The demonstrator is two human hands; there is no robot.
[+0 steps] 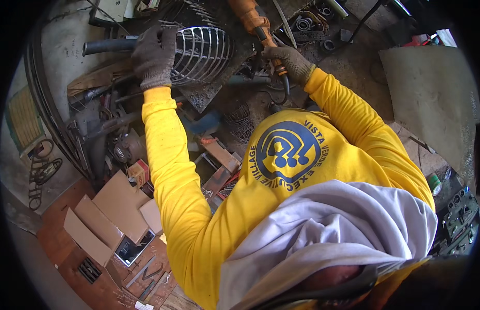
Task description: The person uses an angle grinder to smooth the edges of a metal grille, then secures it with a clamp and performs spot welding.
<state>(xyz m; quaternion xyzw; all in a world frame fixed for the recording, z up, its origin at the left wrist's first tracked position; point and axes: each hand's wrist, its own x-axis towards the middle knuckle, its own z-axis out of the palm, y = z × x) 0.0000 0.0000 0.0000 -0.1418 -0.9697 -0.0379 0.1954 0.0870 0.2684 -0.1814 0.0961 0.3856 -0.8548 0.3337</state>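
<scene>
In a dark work glove, my left hand (155, 58) is closed on the near left rim of a rounded cage of shiny metal bars (201, 51). A dark tube (110, 46) sticks out left of that hand; whether it joins the cage is hidden by the glove. My right hand (290, 61), also gloved, wraps round the rear body of an orange corded power tool (253, 21). Its black cord hangs below the grip. The tool's front end runs out of view at the top. Under the cage lies a dark, gritty metal work surface (211, 95).
Metal parts and rings (307, 26) lie beyond my right hand. A large grey sheet (428, 98) stands at the right. Opened cardboard boxes (118, 204) and loose tools (147, 276) lie lower left. Long curved bars (43, 98) run along the left. A socket set (459, 217) sits far right.
</scene>
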